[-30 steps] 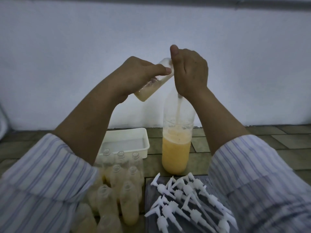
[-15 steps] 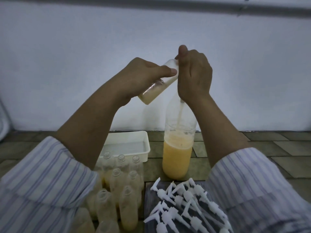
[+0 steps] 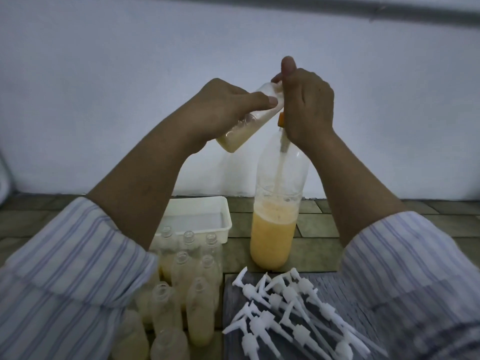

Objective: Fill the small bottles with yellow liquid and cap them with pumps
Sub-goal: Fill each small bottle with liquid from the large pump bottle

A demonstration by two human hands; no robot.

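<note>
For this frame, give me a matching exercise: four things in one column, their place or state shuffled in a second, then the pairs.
1. small bottle
2. large bottle
3. pumps
4. white tray

A. lying loose in a pile, front right
B. tilted, held in the left hand
C. standing upright, lower part full of yellow liquid
D. behind the cluster of uncapped bottles

Pairs: 1-B, 2-C, 3-A, 4-D

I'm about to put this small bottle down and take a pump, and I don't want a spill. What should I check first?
1. Left hand grips small bottle: ok.
2. Bottle upright: not ok, tilted.
3. Fill level enough: cannot tell.
4. Right hand steadies large bottle at its neck: ok.
5. Pumps loose beside the bottles: ok.
6. Free spot among filled bottles: cannot tell.
</note>
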